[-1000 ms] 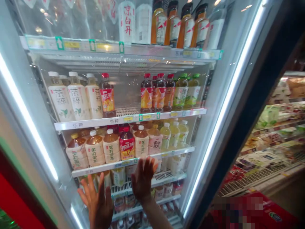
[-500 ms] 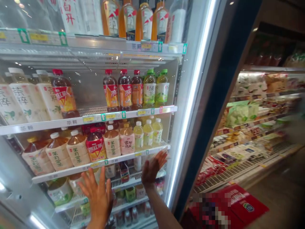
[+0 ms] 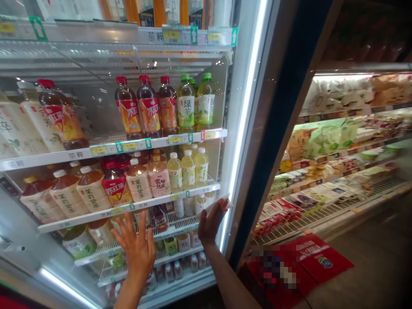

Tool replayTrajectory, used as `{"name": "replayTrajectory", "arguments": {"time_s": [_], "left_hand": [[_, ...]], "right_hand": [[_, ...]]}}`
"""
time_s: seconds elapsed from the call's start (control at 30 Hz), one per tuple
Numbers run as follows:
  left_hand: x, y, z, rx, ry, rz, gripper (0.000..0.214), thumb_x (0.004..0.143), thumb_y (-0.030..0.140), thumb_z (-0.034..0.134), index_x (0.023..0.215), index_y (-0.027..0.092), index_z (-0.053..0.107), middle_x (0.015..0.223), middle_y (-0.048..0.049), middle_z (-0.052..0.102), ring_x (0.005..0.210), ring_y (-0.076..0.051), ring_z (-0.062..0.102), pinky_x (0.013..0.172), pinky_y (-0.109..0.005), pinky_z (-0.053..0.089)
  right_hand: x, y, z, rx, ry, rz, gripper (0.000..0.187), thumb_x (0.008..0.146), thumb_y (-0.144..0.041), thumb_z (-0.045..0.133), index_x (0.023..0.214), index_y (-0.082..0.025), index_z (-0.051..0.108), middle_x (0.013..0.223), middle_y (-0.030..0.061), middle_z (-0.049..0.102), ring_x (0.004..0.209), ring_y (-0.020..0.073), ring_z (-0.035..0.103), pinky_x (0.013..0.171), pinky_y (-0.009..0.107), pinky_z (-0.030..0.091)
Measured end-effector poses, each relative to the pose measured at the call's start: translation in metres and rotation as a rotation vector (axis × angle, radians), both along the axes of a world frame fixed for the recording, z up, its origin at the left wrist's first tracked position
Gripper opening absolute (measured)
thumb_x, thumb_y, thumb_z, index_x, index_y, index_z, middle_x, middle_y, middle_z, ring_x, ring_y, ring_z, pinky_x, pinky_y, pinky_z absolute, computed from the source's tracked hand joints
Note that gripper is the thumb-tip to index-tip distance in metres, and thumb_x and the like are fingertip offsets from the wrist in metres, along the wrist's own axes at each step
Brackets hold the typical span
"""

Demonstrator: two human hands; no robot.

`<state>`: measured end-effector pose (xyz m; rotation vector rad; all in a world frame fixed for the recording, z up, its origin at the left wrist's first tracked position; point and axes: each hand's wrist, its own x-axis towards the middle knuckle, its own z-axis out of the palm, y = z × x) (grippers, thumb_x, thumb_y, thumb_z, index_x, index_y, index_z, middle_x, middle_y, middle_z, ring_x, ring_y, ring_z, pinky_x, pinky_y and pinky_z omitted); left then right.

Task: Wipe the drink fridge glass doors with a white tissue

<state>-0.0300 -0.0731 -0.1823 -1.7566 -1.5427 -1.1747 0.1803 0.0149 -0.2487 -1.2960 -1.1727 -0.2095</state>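
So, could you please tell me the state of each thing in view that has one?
Left hand: open, spread, empty.
Right hand: raised, open; whether anything is held is unclear.
Dark bottle: upright, top hidden.
Pale yellow bottles: capped, upright.
Pink-labelled bottle: capped, upright.
Red-capped bottles: closed.
Green-capped bottles: closed, upright.
Light strip: lit.

the right hand (image 3: 211, 222) has moved near the right-side light strip (image 3: 248, 94).
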Motion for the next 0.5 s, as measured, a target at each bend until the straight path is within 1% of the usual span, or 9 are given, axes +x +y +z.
{"name": "replayTrajectory", "arguments": {"time_s": [0.13, 0.2, 0.23, 0.27, 0.3, 0.4, 0.43, 0.47, 0.5], "left_hand": [[-0.005, -0.002, -0.002, -0.026, 0.009, 0.025, 0.077, 0.098, 0.023, 0.053, 0.163, 0.038, 0.015, 0.176, -0.0071, -0.003, 0.162, -0.035, -0.008, 0.127, -0.071, -0.001], [-0.013, -0.006, -0.003, -0.031, 0.002, 0.046, 0.077, 0.098, 0.023, 0.053, 0.163, 0.038, 0.015, 0.176, -0.0067, -0.003, 0.162, -0.035, -0.007, 0.127, -0.071, 0.0], [-0.019, -0.008, -0.004, -0.033, -0.005, 0.061, 0.077, 0.098, 0.024, 0.053, 0.163, 0.039, 0.015, 0.176, -0.0065, -0.003, 0.162, -0.035, -0.007, 0.127, -0.071, 0.001], [-0.026, -0.011, -0.005, -0.035, -0.013, 0.077, 0.077, 0.098, 0.024, 0.053, 0.163, 0.039, 0.015, 0.176, -0.0064, -0.004, 0.162, -0.035, -0.007, 0.126, -0.072, 0.0], [-0.032, -0.014, -0.006, -0.039, -0.022, 0.095, 0.077, 0.098, 0.025, 0.053, 0.163, 0.039, 0.014, 0.176, -0.0063, -0.004, 0.162, -0.035, -0.007, 0.126, -0.072, 0.0], [-0.051, -0.023, -0.013, -0.061, -0.053, 0.148, 0.076, 0.098, 0.026, 0.053, 0.163, 0.039, 0.015, 0.176, -0.0064, -0.004, 0.162, -0.035, -0.008, 0.126, -0.072, 0.001], [-0.057, -0.026, -0.016, -0.068, -0.062, 0.167, 0.076, 0.098, 0.026, 0.052, 0.163, 0.039, 0.015, 0.176, -0.0066, -0.004, 0.162, -0.035, -0.007, 0.126, -0.072, 0.001], [-0.062, -0.029, -0.02, -0.075, -0.072, 0.186, 0.075, 0.098, 0.026, 0.052, 0.163, 0.039, 0.016, 0.176, -0.0068, -0.004, 0.162, -0.035, -0.007, 0.126, -0.072, 0.002], [-0.067, -0.032, -0.023, -0.082, -0.079, 0.204, 0.074, 0.098, 0.026, 0.052, 0.163, 0.038, 0.016, 0.176, -0.007, -0.003, 0.162, -0.035, -0.006, 0.126, -0.072, 0.002]], "right_hand": [[-0.074, -0.041, -0.057, -0.063, -0.102, 0.166, 0.076, 0.108, -0.042, 0.033, 0.166, -0.01, -0.003, 0.175, 0.0193, -0.001, 0.162, 0.0375, 0.002, 0.122, 0.072, 0.028], [-0.099, -0.055, -0.072, -0.103, -0.151, 0.221, 0.077, 0.107, -0.036, 0.038, 0.166, -0.01, -0.002, 0.175, 0.0187, -0.002, 0.162, 0.0361, 0.002, 0.122, 0.069, 0.033], [-0.104, -0.057, -0.07, -0.107, -0.161, 0.23, 0.077, 0.107, -0.033, 0.039, 0.166, -0.01, -0.003, 0.175, 0.0186, -0.004, 0.162, 0.0357, 0.0, 0.121, 0.069, 0.033], [-0.105, -0.057, -0.062, -0.097, -0.161, 0.229, 0.078, 0.106, -0.032, 0.04, 0.166, -0.01, -0.004, 0.174, 0.0187, -0.005, 0.162, 0.036, -0.001, 0.121, 0.069, 0.033], [-0.103, -0.053, -0.048, -0.075, -0.159, 0.227, 0.079, 0.106, -0.032, 0.041, 0.166, -0.009, -0.005, 0.174, 0.019, -0.007, 0.162, 0.0367, -0.002, 0.121, 0.071, 0.031], [-0.098, -0.033, 0.008, -0.001, -0.185, 0.242, 0.083, 0.105, -0.035, 0.043, 0.165, -0.008, -0.008, 0.173, 0.02, -0.012, 0.161, 0.0402, -0.006, 0.122, 0.076, 0.023], [-0.1, -0.027, 0.022, 0.008, -0.207, 0.252, 0.085, 0.105, -0.036, 0.044, 0.165, -0.007, -0.009, 0.173, 0.0204, -0.014, 0.16, 0.0413, -0.007, 0.122, 0.077, 0.02], [-0.104, -0.022, 0.03, 0.008, -0.238, 0.262, 0.088, 0.104, -0.037, 0.047, 0.165, -0.007, -0.01, 0.172, 0.0208, -0.014, 0.16, 0.0421, -0.008, 0.123, 0.077, 0.018], [-0.111, -0.021, 0.031, 0.009, -0.283, 0.269, 0.09, 0.103, -0.036, 0.049, 0.165, -0.006, -0.01, 0.172, 0.0211, -0.014, 0.16, 0.0422, -0.008, 0.123, 0.077, 0.016]]}}
